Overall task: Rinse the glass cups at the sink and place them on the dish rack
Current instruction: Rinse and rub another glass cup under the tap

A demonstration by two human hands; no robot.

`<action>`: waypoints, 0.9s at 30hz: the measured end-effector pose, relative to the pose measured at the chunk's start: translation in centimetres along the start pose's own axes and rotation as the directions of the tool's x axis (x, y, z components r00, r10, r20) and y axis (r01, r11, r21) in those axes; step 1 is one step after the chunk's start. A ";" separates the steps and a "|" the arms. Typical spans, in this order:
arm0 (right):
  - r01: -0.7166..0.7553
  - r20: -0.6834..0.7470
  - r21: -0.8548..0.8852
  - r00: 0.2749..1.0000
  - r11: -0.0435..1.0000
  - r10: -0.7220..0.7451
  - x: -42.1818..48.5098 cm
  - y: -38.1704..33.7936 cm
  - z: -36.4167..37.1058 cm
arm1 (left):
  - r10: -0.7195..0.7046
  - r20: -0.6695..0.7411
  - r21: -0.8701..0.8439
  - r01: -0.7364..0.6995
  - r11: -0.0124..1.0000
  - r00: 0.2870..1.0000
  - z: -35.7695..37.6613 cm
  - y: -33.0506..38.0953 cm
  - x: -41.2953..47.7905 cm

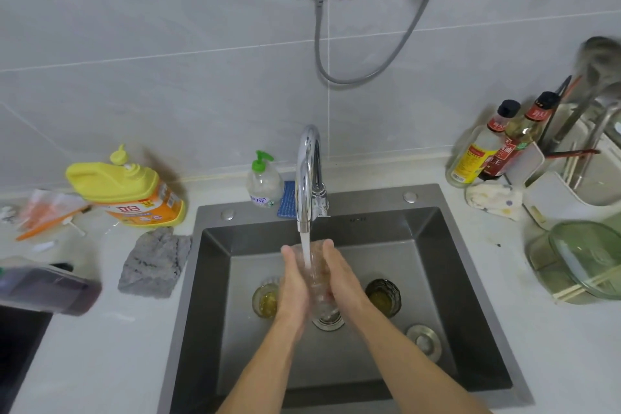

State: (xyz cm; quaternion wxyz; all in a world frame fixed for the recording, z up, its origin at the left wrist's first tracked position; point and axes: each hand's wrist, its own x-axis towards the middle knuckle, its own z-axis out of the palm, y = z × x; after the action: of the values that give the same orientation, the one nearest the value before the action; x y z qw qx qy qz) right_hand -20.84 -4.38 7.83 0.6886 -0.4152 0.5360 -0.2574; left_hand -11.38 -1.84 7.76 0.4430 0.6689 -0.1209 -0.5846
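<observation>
Glass cup under the running tap, both hands on it!
My left hand [295, 286] and right hand [341, 279] grip the clear glass cup [319, 301] from either side above the sink [470, 296] floor. Faucet [307, 175] water pours in, with a yellowish cup [265, 299] left and a dark cup [383, 297] right.
</observation>
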 end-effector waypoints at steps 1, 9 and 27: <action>0.034 0.006 -0.022 0.999 0.999 -0.034 -0.2 -0.2 0.3 | 0.005 -0.059 0.003 -0.005 1.000 0.998 0.0 0.5 -0.1; 0.209 0.019 -0.101 0.978 0.973 -0.209 -0.5 -0.2 2.2 | 0.238 -0.230 0.182 -0.198 0.963 0.944 0.1 0.5 -0.3; 0.073 0.103 0.032 0.992 0.997 -0.076 -0.2 0.4 0.2 | 0.064 -0.159 0.270 -0.019 0.963 0.985 -1.9 0.9 0.8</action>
State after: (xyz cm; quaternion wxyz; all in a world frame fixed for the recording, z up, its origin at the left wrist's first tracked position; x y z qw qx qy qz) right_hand -20.78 -3.98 7.63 0.7111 -0.4382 0.4800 -0.2684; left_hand -9.14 -2.04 7.72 0.3694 0.7664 -0.1755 -0.4954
